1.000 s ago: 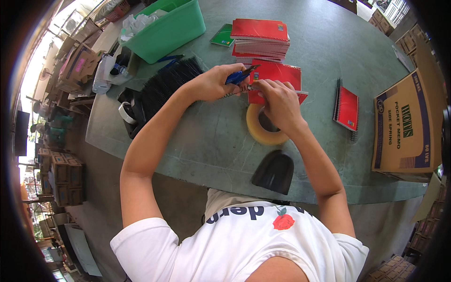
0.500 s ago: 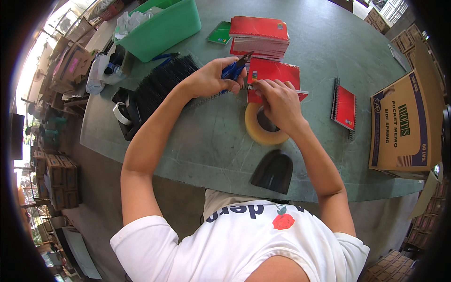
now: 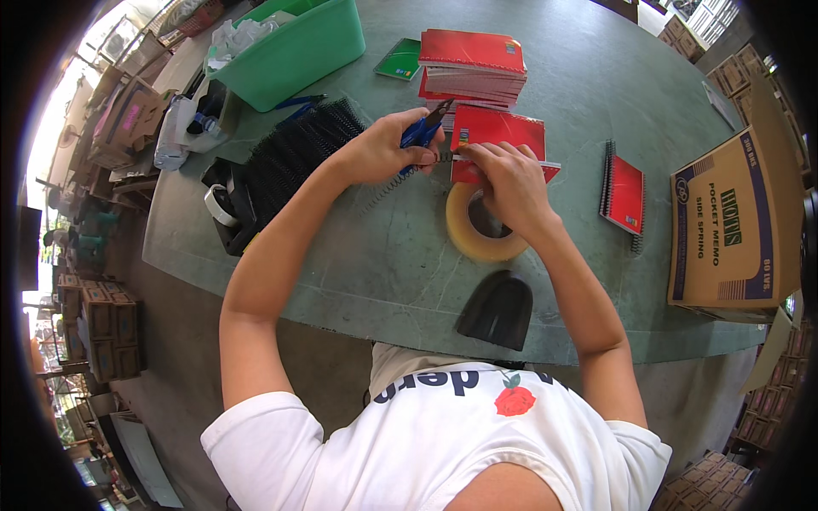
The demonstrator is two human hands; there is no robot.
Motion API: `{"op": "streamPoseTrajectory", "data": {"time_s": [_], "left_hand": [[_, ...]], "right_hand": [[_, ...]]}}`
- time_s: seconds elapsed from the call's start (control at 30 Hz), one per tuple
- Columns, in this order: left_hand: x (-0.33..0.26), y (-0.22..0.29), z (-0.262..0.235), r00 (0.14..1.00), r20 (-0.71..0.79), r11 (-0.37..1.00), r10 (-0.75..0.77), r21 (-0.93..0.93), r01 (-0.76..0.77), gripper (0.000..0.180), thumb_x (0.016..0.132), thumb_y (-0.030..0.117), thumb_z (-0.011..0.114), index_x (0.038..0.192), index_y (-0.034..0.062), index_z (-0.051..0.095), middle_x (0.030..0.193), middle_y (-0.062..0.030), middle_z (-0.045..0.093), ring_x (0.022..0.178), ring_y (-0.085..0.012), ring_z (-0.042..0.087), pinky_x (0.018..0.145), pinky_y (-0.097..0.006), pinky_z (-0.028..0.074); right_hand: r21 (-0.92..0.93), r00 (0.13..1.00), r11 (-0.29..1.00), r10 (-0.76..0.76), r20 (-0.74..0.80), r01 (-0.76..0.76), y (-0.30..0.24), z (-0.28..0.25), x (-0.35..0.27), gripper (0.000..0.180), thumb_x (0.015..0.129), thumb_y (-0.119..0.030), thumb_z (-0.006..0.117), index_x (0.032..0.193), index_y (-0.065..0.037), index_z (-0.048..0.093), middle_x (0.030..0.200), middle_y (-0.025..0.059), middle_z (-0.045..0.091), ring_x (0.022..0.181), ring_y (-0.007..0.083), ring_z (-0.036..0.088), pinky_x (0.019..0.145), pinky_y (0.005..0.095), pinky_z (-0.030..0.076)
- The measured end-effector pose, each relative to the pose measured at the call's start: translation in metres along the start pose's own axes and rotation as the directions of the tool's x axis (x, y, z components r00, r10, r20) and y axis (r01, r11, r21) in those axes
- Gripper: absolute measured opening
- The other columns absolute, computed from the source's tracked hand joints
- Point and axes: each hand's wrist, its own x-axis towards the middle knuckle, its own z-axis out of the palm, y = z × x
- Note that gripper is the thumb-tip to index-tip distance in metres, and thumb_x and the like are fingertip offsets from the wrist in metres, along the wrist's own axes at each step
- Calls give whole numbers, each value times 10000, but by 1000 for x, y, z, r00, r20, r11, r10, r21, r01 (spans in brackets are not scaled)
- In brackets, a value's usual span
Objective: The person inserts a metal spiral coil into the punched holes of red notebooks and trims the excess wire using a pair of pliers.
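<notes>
My left hand is closed around blue-handled pliers, their dark jaws pointing up and away. A thin dark spiral coil passes by the same hand, trailing down to the left, and its other end reaches the edge of a red notebook. My right hand pinches that notebook at its near left corner, thumb and forefinger beside the coil's end. Beneath my right hand lies a roll of tan tape. Beyond the notebook stands a stack of red notebooks.
A pile of black spiral coils and a tape dispenser lie left. A green bin and green notebook sit farther back. A coiled red notebook and cardboard box are right; a black curved piece lies near.
My left hand has shifted slightly down and left with the pliers. More of the coil now shows between it and the notebook. My right hand stays at the notebook's edge.
</notes>
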Motion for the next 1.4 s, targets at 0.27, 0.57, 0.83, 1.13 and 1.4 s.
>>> {"op": "streamPoseTrajectory", "data": {"time_s": [0.27,0.57,0.83,1.13,1.4], "left_hand": [[-2,8,23,905,-167,806,390,538,-248,402,716,11,748,1023,49,493,849,-46,553,735,-133,519,699,-290,470],[-30,36,28,895,-185,603,405,790,-110,328,832,159,623,1073,5,465,902,-201,561,823,-388,560,753,-419,450],[-43,52,36,971,-188,544,-147,805,238,320,849,225,458,1077,1,442,969,-243,578,913,-408,564,803,-473,436],[-35,56,50,982,-145,225,-122,959,170,311,853,254,466,1048,12,480,946,-198,590,928,-348,588,805,-456,467],[-28,34,44,989,-150,267,-17,952,149,202,820,179,596,881,3,518,732,-186,631,709,-402,631,654,-465,500]], "right_hand": [[102,992,991,93,-82,-84,-4,3,3,161,852,-168,594,1000,-111,624,879,25,647,833,221,604,706,364,401],[123,976,985,144,-163,-124,-11,8,4,150,868,-247,598,919,-109,625,849,20,643,829,214,623,716,364,417],[145,959,980,167,-229,-136,-13,11,4,132,830,-225,639,895,-110,631,829,15,650,798,207,626,719,350,415],[194,964,974,155,-214,-114,-14,9,1,114,775,-168,672,859,-115,616,792,8,628,775,208,617,703,356,416],[150,951,981,160,-266,-123,-8,13,2,110,769,-157,670,843,-107,606,784,16,626,771,212,616,693,370,422]]}}
